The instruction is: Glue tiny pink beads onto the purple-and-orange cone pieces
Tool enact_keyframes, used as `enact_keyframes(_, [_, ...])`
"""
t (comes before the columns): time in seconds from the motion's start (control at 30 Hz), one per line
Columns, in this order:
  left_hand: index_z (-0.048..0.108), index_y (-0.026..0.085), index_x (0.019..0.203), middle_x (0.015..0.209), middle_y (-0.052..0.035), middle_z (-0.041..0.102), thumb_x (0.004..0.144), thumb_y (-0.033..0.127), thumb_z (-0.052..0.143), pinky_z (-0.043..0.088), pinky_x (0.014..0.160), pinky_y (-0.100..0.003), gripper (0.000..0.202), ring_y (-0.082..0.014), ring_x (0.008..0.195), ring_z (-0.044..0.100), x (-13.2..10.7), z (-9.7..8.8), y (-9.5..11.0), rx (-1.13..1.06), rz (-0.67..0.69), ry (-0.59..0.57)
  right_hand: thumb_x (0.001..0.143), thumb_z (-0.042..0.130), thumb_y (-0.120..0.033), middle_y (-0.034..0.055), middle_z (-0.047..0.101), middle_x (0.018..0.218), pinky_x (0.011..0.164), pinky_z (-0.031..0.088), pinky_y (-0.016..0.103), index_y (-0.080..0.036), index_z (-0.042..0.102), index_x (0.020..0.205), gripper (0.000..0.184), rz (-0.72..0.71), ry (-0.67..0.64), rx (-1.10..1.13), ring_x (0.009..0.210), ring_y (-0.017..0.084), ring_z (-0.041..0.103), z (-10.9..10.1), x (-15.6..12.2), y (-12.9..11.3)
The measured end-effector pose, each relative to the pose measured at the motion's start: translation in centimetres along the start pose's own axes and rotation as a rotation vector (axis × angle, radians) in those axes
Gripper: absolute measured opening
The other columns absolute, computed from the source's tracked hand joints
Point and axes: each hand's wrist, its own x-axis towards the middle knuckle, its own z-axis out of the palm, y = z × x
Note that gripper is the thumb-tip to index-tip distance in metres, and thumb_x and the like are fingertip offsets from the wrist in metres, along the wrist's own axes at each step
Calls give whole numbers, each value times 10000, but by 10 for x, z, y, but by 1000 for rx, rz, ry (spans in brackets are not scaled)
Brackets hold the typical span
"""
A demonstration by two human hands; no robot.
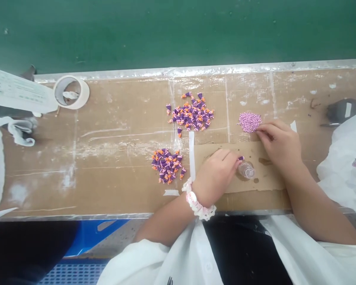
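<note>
My left hand (217,172), a frilly white-and-pink band at its wrist, is closed in a pinch on a small purple piece (240,158). Just right of its fingertips, a small clear plastic cup (247,170) stands on a cardboard sheet (269,183). My right hand (280,141) is closed too, its thumb and forefinger together at the right edge of a heap of tiny pink beads (249,122). What those fingertips pinch is too small to make out. Two groups of little purple-and-orange figures lie to the left, a far pile (192,114) and a nearer pile (167,166).
A tape roll (72,92) lies at the far left beside a white printed box (20,90). White plastic bags rest at both ends, the right bag (344,166) near my right forearm. A dark object (344,110) lies behind it. Tape strips mark the cardboard-covered table (121,190).
</note>
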Motion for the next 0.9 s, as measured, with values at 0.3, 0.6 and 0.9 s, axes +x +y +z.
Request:
enact_keyframes(0.3, [592, 173, 863, 798, 3, 649, 874, 109, 565, 460, 661, -201, 70, -88, 697, 580, 5, -11, 6, -274, -156, 141, 888, 473, -166, 105, 615, 861, 665, 467, 377, -221, 540, 802, 122, -31, -96, -143, 835, 269, 584, 10, 6, -1])
enact_keyframes(0.6, [494, 181, 882, 703, 39, 522, 918, 254, 516, 369, 536, -185, 84, -53, 558, 426, 11, -15, 1, -929, -366, 9, 912, 541, -230, 57, 672, 913, 672, 501, 346, -242, 623, 872, 92, -55, -63, 86, 813, 224, 636, -1, 4, 6])
enact_keyframes(0.9, [503, 181, 913, 686, 47, 487, 938, 326, 530, 334, 501, -185, 150, -45, 523, 372, 9, -15, -1, -1066, -436, 19, 896, 538, -203, 58, 700, 928, 714, 515, 369, -238, 671, 815, 159, -56, -98, 74, 850, 238, 658, -7, 6, 9])
